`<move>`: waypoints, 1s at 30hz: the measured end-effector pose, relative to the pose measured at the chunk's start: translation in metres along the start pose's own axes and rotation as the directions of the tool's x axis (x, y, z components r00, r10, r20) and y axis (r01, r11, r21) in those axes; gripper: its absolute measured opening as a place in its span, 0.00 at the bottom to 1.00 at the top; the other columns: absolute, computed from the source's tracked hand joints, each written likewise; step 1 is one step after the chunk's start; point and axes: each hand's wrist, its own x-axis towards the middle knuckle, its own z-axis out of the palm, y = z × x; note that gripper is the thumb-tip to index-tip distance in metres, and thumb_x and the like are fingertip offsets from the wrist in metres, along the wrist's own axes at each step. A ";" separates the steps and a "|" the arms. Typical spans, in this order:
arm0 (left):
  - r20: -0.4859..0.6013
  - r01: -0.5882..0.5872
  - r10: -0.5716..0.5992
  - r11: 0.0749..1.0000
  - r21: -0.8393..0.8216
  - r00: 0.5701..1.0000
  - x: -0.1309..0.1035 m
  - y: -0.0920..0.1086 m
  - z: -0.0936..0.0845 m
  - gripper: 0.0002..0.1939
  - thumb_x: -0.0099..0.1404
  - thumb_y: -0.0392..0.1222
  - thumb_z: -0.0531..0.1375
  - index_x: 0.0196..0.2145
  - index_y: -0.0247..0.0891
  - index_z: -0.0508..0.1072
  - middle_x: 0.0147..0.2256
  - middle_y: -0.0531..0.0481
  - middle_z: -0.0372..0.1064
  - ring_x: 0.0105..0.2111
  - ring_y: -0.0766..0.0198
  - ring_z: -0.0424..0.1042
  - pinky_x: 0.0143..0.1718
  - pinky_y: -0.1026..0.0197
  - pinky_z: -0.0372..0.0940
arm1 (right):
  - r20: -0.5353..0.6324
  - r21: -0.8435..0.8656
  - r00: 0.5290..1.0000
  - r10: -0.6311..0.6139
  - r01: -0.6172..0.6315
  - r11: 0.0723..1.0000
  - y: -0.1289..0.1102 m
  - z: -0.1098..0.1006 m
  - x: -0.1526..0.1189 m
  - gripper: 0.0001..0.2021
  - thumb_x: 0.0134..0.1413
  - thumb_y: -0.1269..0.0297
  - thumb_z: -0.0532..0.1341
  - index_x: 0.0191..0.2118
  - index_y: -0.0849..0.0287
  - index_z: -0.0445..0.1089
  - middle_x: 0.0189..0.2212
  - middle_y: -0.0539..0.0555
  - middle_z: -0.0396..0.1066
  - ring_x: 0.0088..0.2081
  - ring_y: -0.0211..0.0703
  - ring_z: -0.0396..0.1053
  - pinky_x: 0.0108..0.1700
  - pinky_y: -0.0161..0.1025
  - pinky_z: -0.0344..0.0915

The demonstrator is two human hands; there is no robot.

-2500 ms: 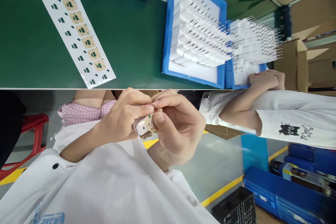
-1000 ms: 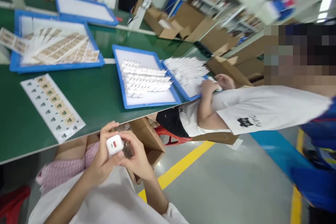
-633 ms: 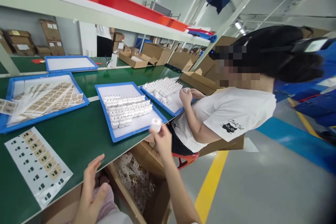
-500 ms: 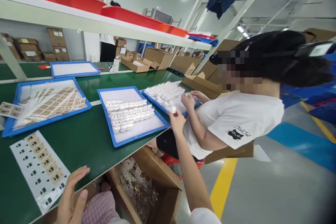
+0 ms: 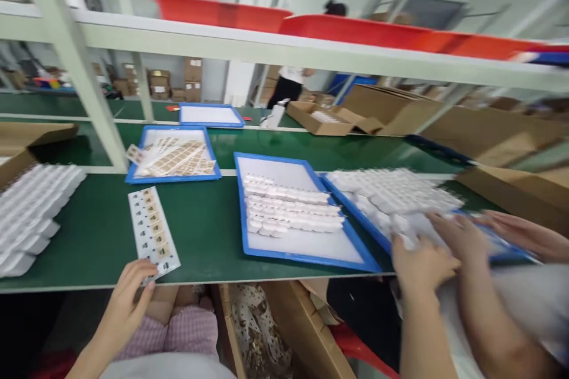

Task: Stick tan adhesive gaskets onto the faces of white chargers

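Observation:
My left hand [image 5: 131,291] is at the table's front edge, its fingertips on the lower end of a sheet of stickers [image 5: 153,228] and the thumb at that end's edge. The sheet lies flat, with tan and dark pieces on it. Out to the right, my right hand [image 5: 420,263], blurred, has a white plug-in charger [image 5: 400,225] at its fingertips. It is above the near side of a blue-rimmed tray [image 5: 355,213] full of white chargers. Left of that, another blue-rimmed tray [image 5: 311,249] bears rows of similar chargers with pins up.
A co-worker's hand [image 5: 460,237] is right beside my right hand. More white chargers [image 5: 35,213] stand in rows at the left. A tray of sticker sheets [image 5: 178,157] lies behind. Below the table edge is a cardboard box [image 5: 302,325] of scraps. A shelf beam [image 5: 267,50] crosses above.
The view has turned left, bringing the chargers at the left into sight. My left hand has gone from spread in the air to the sticker sheet. My right hand still has the charger.

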 end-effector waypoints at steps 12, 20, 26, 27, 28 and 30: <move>0.251 0.047 -0.097 0.979 0.196 0.963 0.051 -0.029 -0.014 0.24 0.71 0.51 0.60 0.62 0.44 0.70 0.66 0.42 0.66 0.68 0.44 0.61 0.69 0.35 0.57 | 0.486 0.771 0.508 -0.711 0.135 0.623 -0.220 0.060 -0.244 0.13 0.70 0.62 0.56 0.47 0.53 0.79 0.44 0.59 0.82 0.48 0.52 0.80 0.50 0.50 0.78; 0.386 -0.001 -0.094 0.971 0.240 0.918 0.059 -0.050 -0.003 0.31 0.69 0.53 0.63 0.67 0.46 0.66 0.68 0.46 0.63 0.73 0.39 0.51 0.72 0.25 0.41 | 0.552 0.742 0.384 -0.741 0.181 0.646 -0.281 0.133 -0.264 0.17 0.67 0.69 0.56 0.56 0.56 0.76 0.51 0.61 0.78 0.53 0.56 0.74 0.57 0.59 0.74; 0.383 -0.023 -0.062 0.977 0.213 0.922 0.059 -0.050 -0.005 0.30 0.68 0.51 0.64 0.65 0.48 0.68 0.65 0.46 0.67 0.70 0.40 0.55 0.72 0.25 0.43 | 0.595 0.710 0.339 -0.729 0.204 0.674 -0.284 0.135 -0.270 0.15 0.64 0.65 0.61 0.54 0.54 0.77 0.46 0.60 0.73 0.49 0.56 0.72 0.54 0.59 0.75; 0.380 -0.026 -0.055 0.979 0.204 0.924 0.059 -0.050 -0.005 0.31 0.66 0.51 0.66 0.65 0.49 0.67 0.65 0.45 0.67 0.68 0.41 0.57 0.72 0.26 0.43 | 0.600 0.706 0.333 -0.727 0.208 0.678 -0.283 0.134 -0.271 0.16 0.64 0.65 0.62 0.55 0.53 0.76 0.47 0.60 0.72 0.50 0.56 0.71 0.55 0.60 0.74; 0.375 -0.027 -0.050 0.980 0.197 0.925 0.059 -0.050 -0.005 0.33 0.65 0.52 0.67 0.66 0.48 0.67 0.64 0.44 0.67 0.67 0.41 0.59 0.72 0.26 0.44 | 0.604 0.702 0.330 -0.726 0.211 0.680 -0.282 0.133 -0.272 0.17 0.63 0.65 0.63 0.56 0.52 0.75 0.48 0.60 0.71 0.51 0.56 0.70 0.56 0.61 0.74; 0.364 -0.024 -0.047 0.982 0.189 0.930 0.058 -0.050 -0.005 0.35 0.63 0.53 0.68 0.65 0.48 0.67 0.64 0.42 0.66 0.65 0.40 0.60 0.71 0.23 0.42 | 0.607 0.697 0.328 -0.724 0.218 0.683 -0.279 0.132 -0.273 0.19 0.62 0.64 0.64 0.58 0.51 0.74 0.51 0.60 0.70 0.53 0.57 0.69 0.57 0.62 0.73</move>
